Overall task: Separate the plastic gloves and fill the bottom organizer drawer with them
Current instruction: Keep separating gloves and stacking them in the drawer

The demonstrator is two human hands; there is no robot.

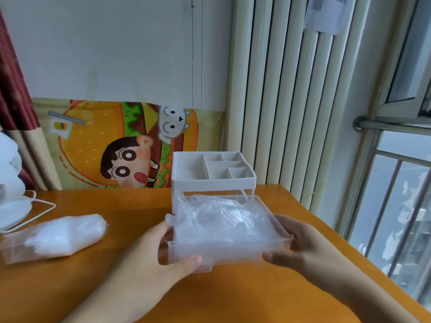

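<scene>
Both hands grip the drawer, their fingers hidden; gloves inside look blurred.

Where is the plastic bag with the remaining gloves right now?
In the head view, the plastic bag lies on the orange table, to the left of the pulled-out drawer and the left hand, just in front of a white cable.

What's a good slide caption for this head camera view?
Both hands, left and right, grip the drawer stuffed with plastic gloves at the white organizer.
</scene>
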